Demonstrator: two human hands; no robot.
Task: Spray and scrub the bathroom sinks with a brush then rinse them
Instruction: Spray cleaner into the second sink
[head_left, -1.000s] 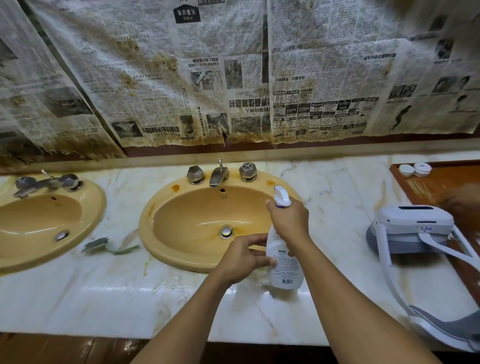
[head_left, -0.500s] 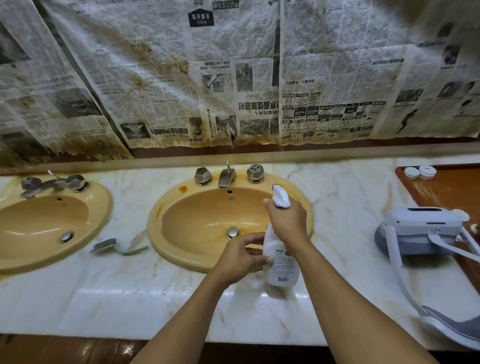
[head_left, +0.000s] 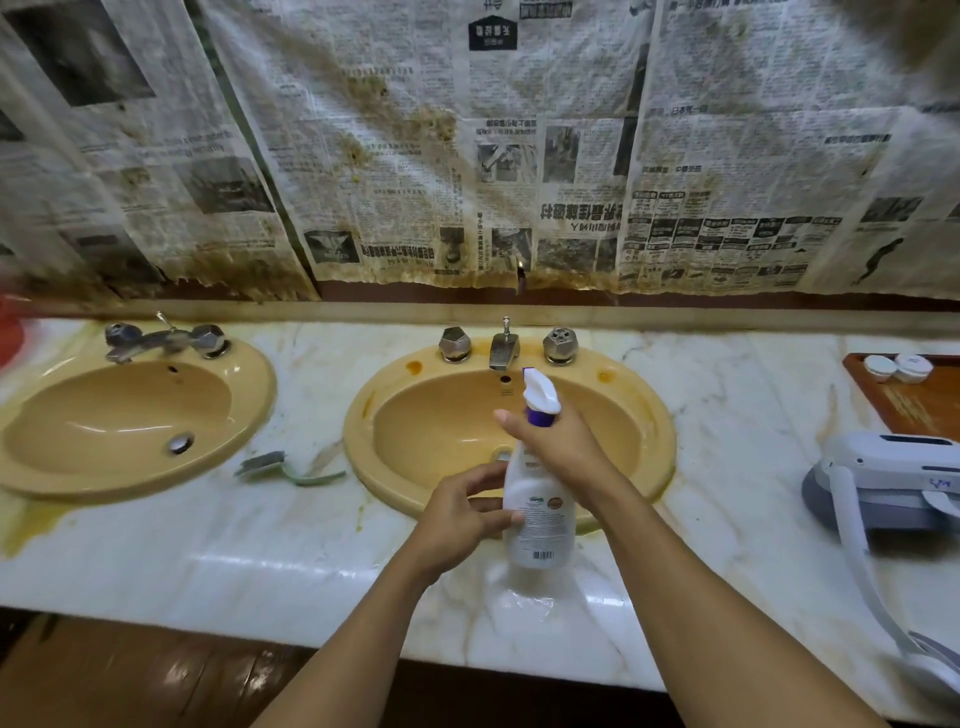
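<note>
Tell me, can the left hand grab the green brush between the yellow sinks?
Probably yes: the green scrub brush lies uncovered on the marble counter left of the left hand, but its fingers must first release the white spray bottle.

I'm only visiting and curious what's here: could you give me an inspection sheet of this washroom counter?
Surface: marble counter, yellow stains by the left sink.
Job's things: spray bottle upright at the right sink's front rim; brush lying between the sinks.
Clutter: white device at right; wooden tray with two white lids.
Hands: right hand grips the bottle's neck; left hand holds its body.
Cables: nothing seen.
Surroundings: stained newspaper covers the wall.
</note>
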